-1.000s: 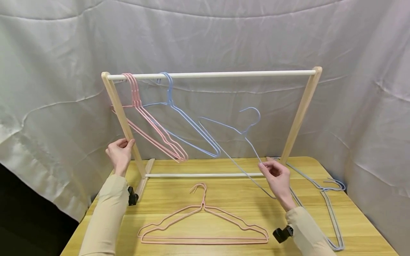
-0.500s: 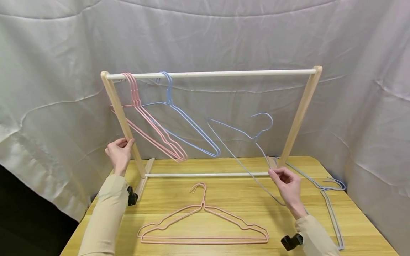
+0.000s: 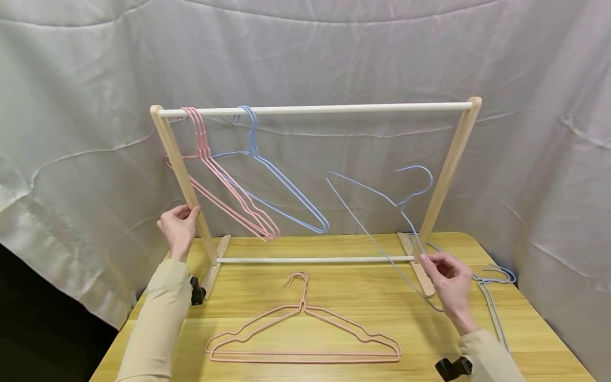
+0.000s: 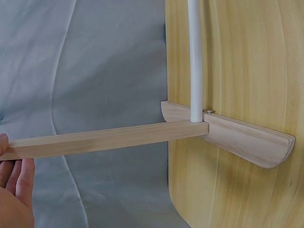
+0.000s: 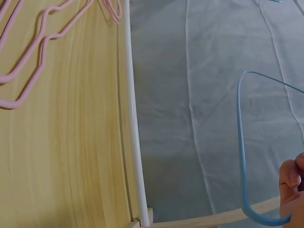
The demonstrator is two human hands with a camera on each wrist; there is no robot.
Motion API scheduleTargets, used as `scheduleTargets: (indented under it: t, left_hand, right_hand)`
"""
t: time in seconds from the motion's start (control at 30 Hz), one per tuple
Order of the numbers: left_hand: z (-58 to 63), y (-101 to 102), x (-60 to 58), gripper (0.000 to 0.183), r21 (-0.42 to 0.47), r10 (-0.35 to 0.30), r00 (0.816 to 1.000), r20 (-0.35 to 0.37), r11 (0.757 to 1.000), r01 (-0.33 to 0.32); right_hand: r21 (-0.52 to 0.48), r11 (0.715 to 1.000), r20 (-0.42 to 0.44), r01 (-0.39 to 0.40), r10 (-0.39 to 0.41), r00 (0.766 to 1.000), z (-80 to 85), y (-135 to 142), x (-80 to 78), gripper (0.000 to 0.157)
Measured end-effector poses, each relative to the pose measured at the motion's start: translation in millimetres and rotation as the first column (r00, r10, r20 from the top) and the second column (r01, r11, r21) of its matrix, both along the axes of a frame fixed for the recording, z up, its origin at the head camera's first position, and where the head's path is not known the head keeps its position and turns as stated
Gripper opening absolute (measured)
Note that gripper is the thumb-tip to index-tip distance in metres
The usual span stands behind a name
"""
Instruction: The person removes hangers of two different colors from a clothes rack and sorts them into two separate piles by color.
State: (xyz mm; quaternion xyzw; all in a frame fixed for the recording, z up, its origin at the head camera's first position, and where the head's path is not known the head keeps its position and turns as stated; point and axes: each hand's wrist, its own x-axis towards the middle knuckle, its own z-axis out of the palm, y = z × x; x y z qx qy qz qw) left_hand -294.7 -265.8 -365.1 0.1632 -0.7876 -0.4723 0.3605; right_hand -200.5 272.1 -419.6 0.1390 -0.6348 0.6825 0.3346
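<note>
My right hand [image 3: 451, 284] pinches the lower right part of a blue wire hanger [image 3: 365, 187], which is tilted in front of the rack's right post with its hook pointing up. In the right wrist view the blue hanger [image 5: 241, 152] curves into the fingers at the edge of the frame. My left hand [image 3: 177, 227] grips the left wooden post [image 3: 174, 151] of the rack between thumb and fingers. In the left wrist view, fingers [image 4: 23, 183] lie under that post. Several pink hangers [image 3: 238, 193] and blue hangers [image 3: 286, 185] hang from the white top rail [image 3: 353, 109].
Two pink hangers [image 3: 305, 362] lie overlapped on the wooden table [image 3: 353, 286]. Blue-grey hangers [image 3: 494, 313] lie at the right, partly behind my right arm. The rack's lower white rail [image 3: 310, 260] crosses the table's back; a grey curtain [image 3: 334, 58] hangs behind.
My right hand has moved right and slightly down with the blue hanger, whose hook now overlaps the right post's edge. The left hand stays on its post.
</note>
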Motion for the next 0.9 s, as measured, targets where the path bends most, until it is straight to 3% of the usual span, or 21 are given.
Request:
scheduleTargets:
  t: [0.17,0.47,0.7,0.9]
  left_hand:
    - [0.0,0.5,-0.2,0.031,0.004,0.0,1.0,0.006,1.0,0.0]
    - [1.5,1.8,1.8,0.03,0.01,-0.005,1.0,0.005,1.0,0.005]
    - [1.8,0.8,1.5,0.032,-0.001,-0.001,1.0,0.017,1.0,0.001]
    - [3.0,1.8,2.9,0.031,0.008,-0.005,1.0,0.019,1.0,0.005]
  right_hand:
    - [0.016,0.999,0.035,0.029,-0.029,0.999,3.7,7.9,5.3,0.022]
    - [-0.124,0.992,-0.079,0.002,-0.012,0.997,9.1,35.0,13.0,0.022]
    - [-0.371,0.926,-0.165,-0.074,0.013,0.986,7.4,55.9,18.5,0.016]
    - [-0.475,0.868,-0.268,-0.149,0.018,0.963,3.0,70.4,23.9,0.009]
